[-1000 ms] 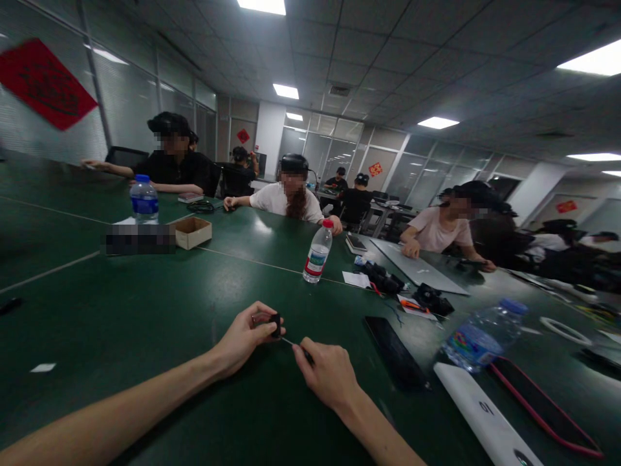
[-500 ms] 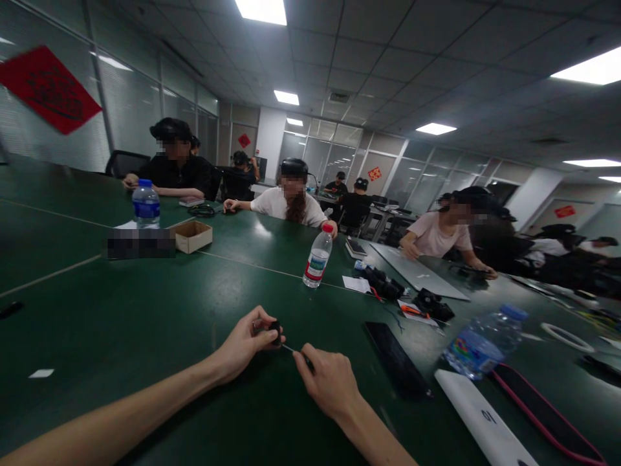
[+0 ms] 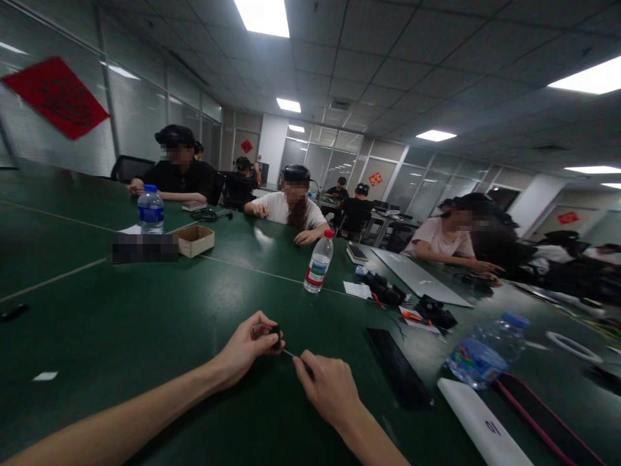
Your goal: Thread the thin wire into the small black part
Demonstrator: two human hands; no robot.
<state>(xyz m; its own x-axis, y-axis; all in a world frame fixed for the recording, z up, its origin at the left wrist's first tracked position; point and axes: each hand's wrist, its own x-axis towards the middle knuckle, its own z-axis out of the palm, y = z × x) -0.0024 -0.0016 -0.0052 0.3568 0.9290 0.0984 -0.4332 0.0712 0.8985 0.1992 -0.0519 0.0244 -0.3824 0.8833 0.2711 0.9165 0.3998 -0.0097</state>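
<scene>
My left hand (image 3: 253, 342) is closed around a small black block-like part (image 3: 275, 336), pinched between thumb and fingers above the green table (image 3: 160, 317). My right hand (image 3: 327, 383) is closed on what looks like a screwdriver (image 3: 288, 353). Only its thin metal shaft shows, its handle hidden in my palm. The shaft's tip meets or nearly meets the black part; the exact contact is too small to make out. To the right of my right hand lies a flat black phone-like slab (image 3: 400, 367).
Ahead stands a red-capped water bottle (image 3: 319, 262). A blue-capped bottle (image 3: 488, 353), a white slab (image 3: 485, 421) and a pink-edged black case (image 3: 548, 421) are at right. Black devices (image 3: 383, 288) lie beyond. An open cardboard box (image 3: 196, 241) stands at left. Several people sit around.
My view has tilted up slightly. My hands keep nearly the same pose. The person opposite has drawn both hands inward, one away from the red-capped bottle. The person at right has reached a hand forward.
</scene>
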